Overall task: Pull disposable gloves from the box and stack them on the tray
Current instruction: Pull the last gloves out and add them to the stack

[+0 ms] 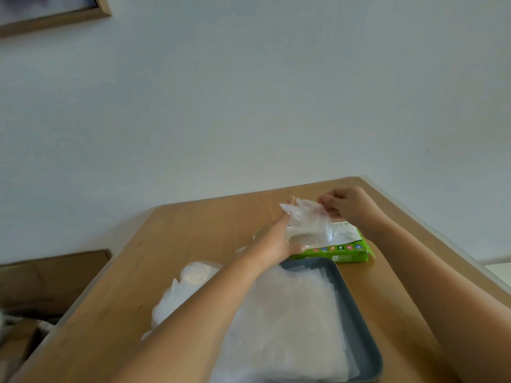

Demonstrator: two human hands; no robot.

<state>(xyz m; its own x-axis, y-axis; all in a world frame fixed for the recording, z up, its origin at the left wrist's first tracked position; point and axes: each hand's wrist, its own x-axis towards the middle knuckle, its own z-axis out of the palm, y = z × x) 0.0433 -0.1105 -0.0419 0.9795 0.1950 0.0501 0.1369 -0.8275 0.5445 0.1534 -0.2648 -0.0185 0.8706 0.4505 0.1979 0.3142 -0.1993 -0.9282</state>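
From my end: clear glove [309, 222] is up over the green box [343, 254], far side of the table [193, 230], just beyond the grey tray [356, 313]. R hand [348, 205] pinches its top right corner, fingers curled. L hand [272, 244] lies along the left edge w/ fingers straight; film hides the tips, so can't tell if it pinches. Stack [290, 313] fills the tray; a loose heap [188, 283] sits left of it. To do this well, I'd say: spread the corners till the film's flat, then lay it square on the stack, no folds.
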